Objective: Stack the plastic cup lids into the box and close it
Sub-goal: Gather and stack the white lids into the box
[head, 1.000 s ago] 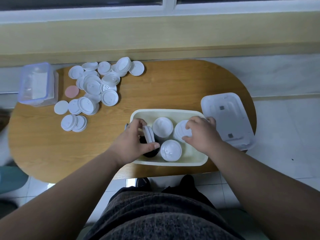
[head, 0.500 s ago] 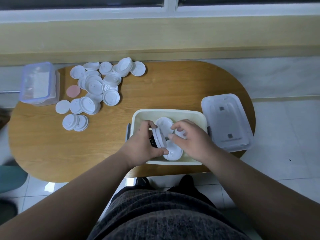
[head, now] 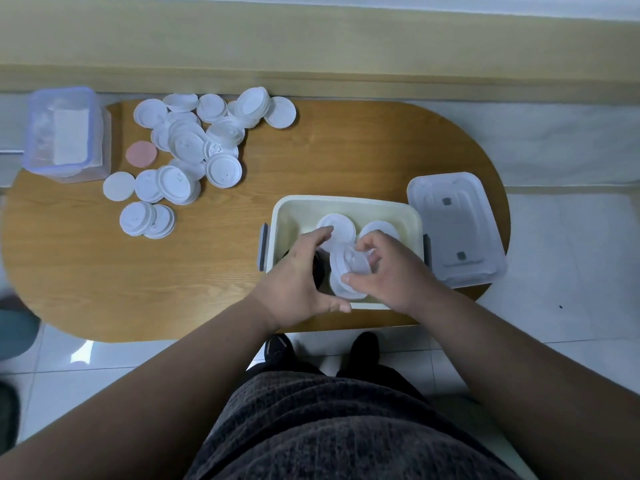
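- Cups a stack (head: 349, 271) of lids, set on edge, with the left hand (head: 298, 275), thumb and fingers spread round its rim
- Pinches the same stack from the other side with the right hand (head: 391, 271), fingers curled over the top and thumb low on the face
- Uses both hands, probably to keep the lids squared and stop them fanning out on the way into the box (head: 346, 204)
- Holds the stack in the near left part of the box, by something dark (head: 320, 271) inside it; cannot tell what that is
- Shows flat lids (head: 337, 226) lying face up at the back of the box, perhaps short piles begun there
- Leaves the cover (head: 457, 230) just right of the box, likely kept within reach for closing
- Leaves a heap (head: 194, 143) of loose lids at the far left, well apart from the box, so most of the task seems undone
- Works on an oval wood-grain table (head: 346, 150), with a pink disc (head: 141, 153) beside the heap and a clear tub (head: 62, 133) at the far left edge
- Sits on a pale tiled floor (head: 571, 254), with a yellowish ledge (head: 311, 46) along the wall behind, in dim light
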